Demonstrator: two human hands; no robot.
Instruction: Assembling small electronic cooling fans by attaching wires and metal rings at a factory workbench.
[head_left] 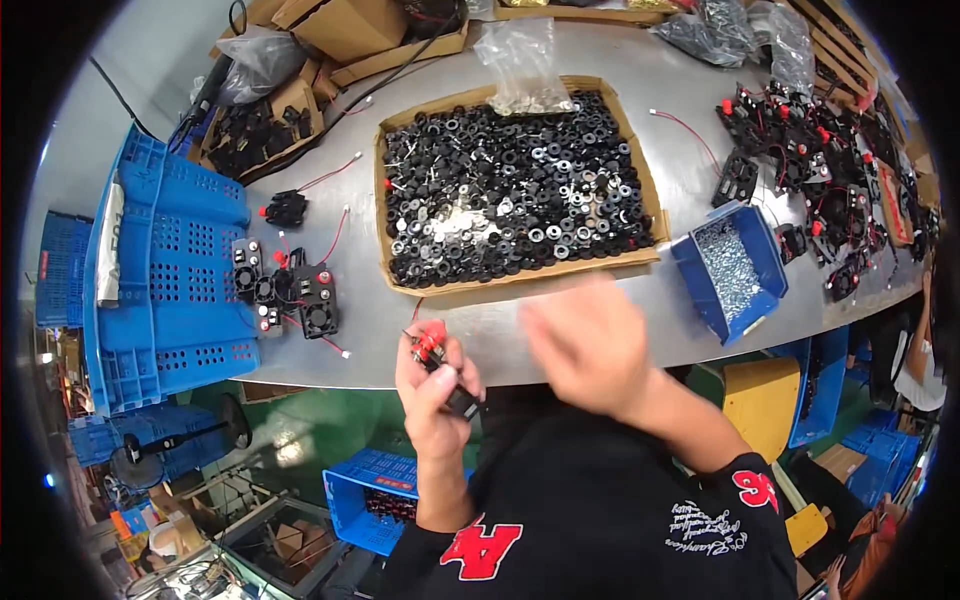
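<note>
My left hand [432, 395] grips a small black part with a red cap [437, 352] at the near edge of the grey table [620, 90]. My right hand [590, 345] is blurred with motion just to the right of it, above the table edge; I cannot tell whether it holds anything. Right behind both hands lies a flat cardboard tray [640, 165] full of several black and silver rings and washers. A small blue bin of silver screws [730, 265] stands to the right of my right hand.
Several black assembled parts with red wires [295, 290] lie at the left beside a blue crate lid [165, 270]. More such parts [810, 160] pile up at the far right. Plastic bags and cardboard boxes [350, 25] sit at the back. A blue crate [365, 495] stands on the floor.
</note>
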